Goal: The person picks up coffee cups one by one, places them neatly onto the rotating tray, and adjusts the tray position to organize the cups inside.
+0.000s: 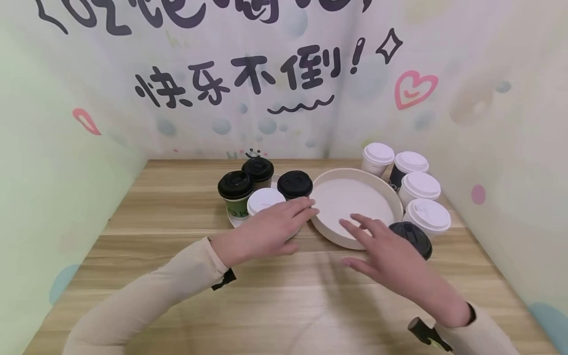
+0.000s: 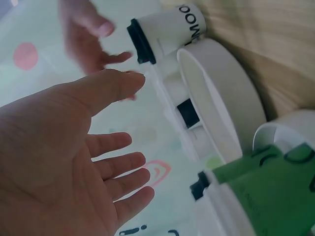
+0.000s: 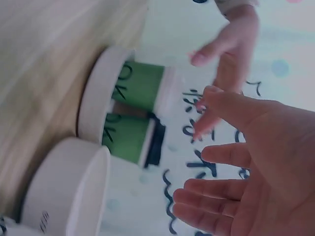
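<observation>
My left hand (image 1: 266, 229) hovers over the left group of cups, its fingers straight and nothing in its grasp. Beneath it stands a green paper cup with a white lid (image 1: 266, 198), partly hidden by that hand. Beside it are a green cup with a black lid (image 1: 237, 190) and another black-lidded cup (image 1: 295, 183). A round, low-walled tray (image 1: 341, 240) lies between the hands. Over its front right edge my right hand (image 1: 390, 254) is spread with loose fingers, holding nothing. A black-lidded cup (image 1: 412, 239) is right behind it; in the left wrist view this white cup (image 2: 172, 32) bears dark letters.
Along the tray's right side stand several lidded cups, among them a white-lidded one (image 1: 428, 215) and a dark one (image 1: 397, 175). The left cups stand in a second round tray (image 3: 96, 93). Printed cloth walls (image 1: 248, 133) enclose the wooden table (image 1: 168, 207).
</observation>
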Tool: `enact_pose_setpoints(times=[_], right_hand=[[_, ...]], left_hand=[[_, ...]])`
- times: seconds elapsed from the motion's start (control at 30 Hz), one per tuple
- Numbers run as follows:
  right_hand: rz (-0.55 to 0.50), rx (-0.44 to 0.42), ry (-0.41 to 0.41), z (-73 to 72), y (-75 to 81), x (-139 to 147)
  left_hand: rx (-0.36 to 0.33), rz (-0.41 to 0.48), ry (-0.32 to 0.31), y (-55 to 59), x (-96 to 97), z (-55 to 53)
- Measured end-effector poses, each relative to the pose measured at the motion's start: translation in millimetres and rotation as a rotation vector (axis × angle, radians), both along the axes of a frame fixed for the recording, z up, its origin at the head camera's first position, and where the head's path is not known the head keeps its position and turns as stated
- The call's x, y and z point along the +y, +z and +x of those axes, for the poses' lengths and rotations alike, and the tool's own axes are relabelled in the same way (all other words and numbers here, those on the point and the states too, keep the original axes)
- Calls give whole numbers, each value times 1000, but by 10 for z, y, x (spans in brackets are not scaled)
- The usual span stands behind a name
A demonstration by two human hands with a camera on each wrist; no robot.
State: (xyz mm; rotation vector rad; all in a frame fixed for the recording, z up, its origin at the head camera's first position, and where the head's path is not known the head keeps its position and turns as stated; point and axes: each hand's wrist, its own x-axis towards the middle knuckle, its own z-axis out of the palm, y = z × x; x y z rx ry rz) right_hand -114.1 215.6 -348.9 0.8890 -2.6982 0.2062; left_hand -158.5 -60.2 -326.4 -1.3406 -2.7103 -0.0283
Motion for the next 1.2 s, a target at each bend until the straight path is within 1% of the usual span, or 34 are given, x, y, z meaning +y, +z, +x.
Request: enact_pose_setpoints(times=[0.07,0.13,0.23,0.33,0.43,0.53,0.57,0.73,0.9,1.03,1.2], right_hand=[[-22,41,-12,14,75,100],[-54,63,-20,13,134,202],[-92,60,-33,-16,179,359],[-121,27,-66,-67,174,524],[-125,-15,-109,-130,132,687],[-119,-31,-117,-189,69,826],[-117,-26,-105,-206,48,864],[-91,5,-62,-251,-33,984],[-69,2,-68,-256,-91,1046],[-58,10,-66,-248,-122,1078],[-45,-41,-97,-198,-130,1091]], left_hand=[[-22,-35,0,-72,73,-11],[-36,-75,-5,-160,144,-26],[-32,-121,-25,-292,235,-50],[-19,-137,-35,-403,308,-72],[-40,-139,-37,-500,369,-101],[-62,-149,-34,-576,426,-134],[-65,-150,-33,-599,443,-143],[-32,-148,-15,-681,515,-194],[-19,-137,-2,-757,546,-233],[-12,-134,0,-791,558,-244],[-16,-144,-1,-820,580,-241]])
